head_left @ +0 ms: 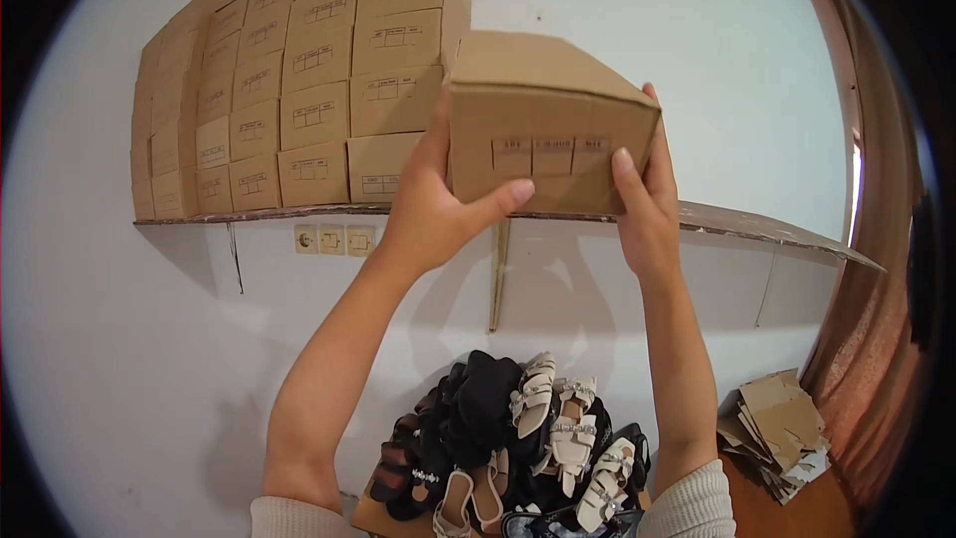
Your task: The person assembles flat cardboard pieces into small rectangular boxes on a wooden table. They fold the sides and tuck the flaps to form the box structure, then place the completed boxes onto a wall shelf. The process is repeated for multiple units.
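White wall; shelf bearing stacked boxes at left. Brown carton is just right of them; shelf contact cannot be determined. Uneven pressure could tilt it against them. Left hand and right hand clasp opposite sides, arms raised, thumbs on the near face.

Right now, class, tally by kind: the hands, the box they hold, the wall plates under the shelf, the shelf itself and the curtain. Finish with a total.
Left hand and right hand: 2
Held box: 1
Wall plates: 3
Shelf: 1
Curtain: 1
Total: 8
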Demonstrator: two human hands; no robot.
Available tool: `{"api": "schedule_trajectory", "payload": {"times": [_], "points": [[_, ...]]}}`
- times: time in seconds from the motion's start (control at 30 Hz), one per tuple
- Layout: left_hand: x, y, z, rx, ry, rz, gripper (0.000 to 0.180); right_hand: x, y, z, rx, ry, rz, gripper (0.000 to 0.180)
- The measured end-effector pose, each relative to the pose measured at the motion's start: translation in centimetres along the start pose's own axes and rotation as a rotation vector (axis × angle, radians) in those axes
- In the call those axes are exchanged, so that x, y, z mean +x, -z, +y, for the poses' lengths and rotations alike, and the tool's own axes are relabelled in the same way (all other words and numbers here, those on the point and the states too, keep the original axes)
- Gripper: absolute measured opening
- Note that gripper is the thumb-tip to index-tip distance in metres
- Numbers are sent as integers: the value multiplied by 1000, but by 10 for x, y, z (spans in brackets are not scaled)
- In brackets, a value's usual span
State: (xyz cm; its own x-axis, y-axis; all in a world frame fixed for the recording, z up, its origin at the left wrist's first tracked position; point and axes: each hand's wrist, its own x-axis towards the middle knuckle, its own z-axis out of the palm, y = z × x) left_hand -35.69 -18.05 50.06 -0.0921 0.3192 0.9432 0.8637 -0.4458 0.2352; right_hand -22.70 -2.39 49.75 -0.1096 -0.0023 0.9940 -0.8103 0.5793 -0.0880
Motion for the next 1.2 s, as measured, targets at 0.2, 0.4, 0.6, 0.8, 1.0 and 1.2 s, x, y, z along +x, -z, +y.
{"api": "schedule_trajectory", "payload": {"times": [0.2,0.4,0.6,0.8,1.0,1.2], "points": [[36,15,-32,222,-164,92,77,40,0,41,-89,-44,-28,61],[63,26,-85,655,-242,260,58,79,10,82,-426,-250,42,55],[56,27,-127,763,-183,132,50,79,20,133,-496,-373,-80,52],[51,27,-145,992,-96,-53,51,73,22,150,-549,-435,-132,45],[48,23,-147,1108,-133,-38,53,73,18,144,-640,-441,-165,46],[49,22,-150,1156,-104,-68,62,71,6,121,-642,-573,-194,45]]}}
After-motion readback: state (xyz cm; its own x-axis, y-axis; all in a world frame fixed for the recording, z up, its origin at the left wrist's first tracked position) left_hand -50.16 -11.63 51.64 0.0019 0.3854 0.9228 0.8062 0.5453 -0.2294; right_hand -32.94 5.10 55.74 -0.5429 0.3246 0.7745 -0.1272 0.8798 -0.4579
